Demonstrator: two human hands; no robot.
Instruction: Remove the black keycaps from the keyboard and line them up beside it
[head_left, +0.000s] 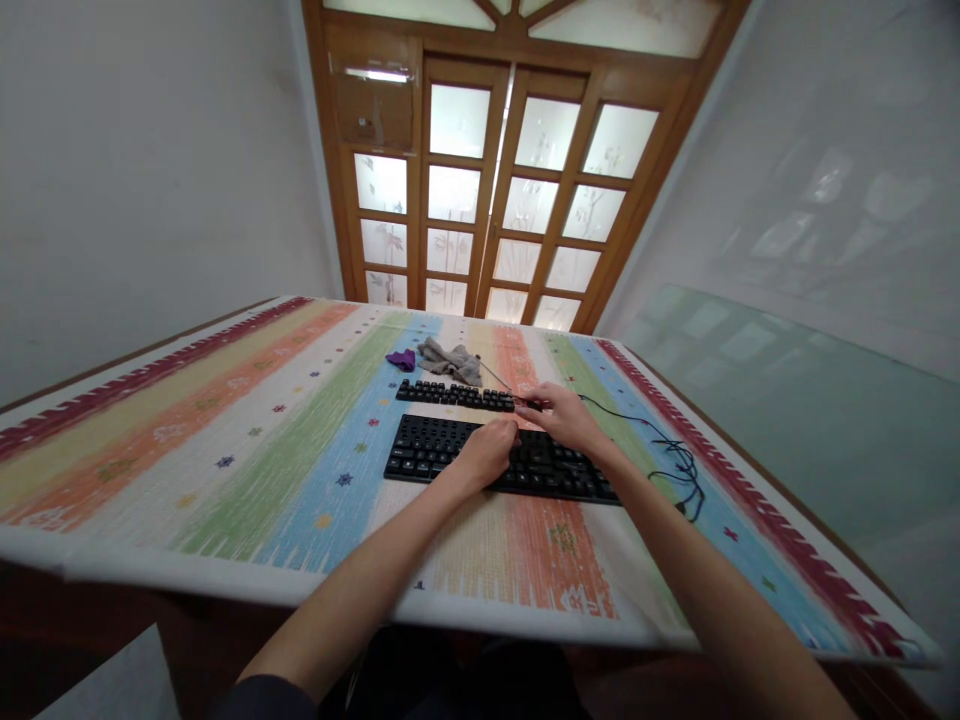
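A black keyboard [439, 450] lies on the patterned tablecloth, with part of its upper area lacking raised keys. My left hand [489, 452] rests over its middle, fingers curled closed; whatever they hold is hidden. Just behind the keyboard is a row of loose black keycaps [457, 396]. At the right end of that row my right hand [559, 415] pinches with thumb and fingers, on something small and dark that I cannot make out. A thin rod [495, 375] slants from near the grey cloth toward its fingertips; whether it is held is unclear.
A grey cloth [450, 360] and a purple cloth [401, 360] lie behind the keycaps. A black cable [679, 465] is bunched at the keyboard's right. The striped tablecloth [300, 480] covers the table. Beyond stand wooden glazed doors [487, 190]; a glass panel [787, 390] leans at right.
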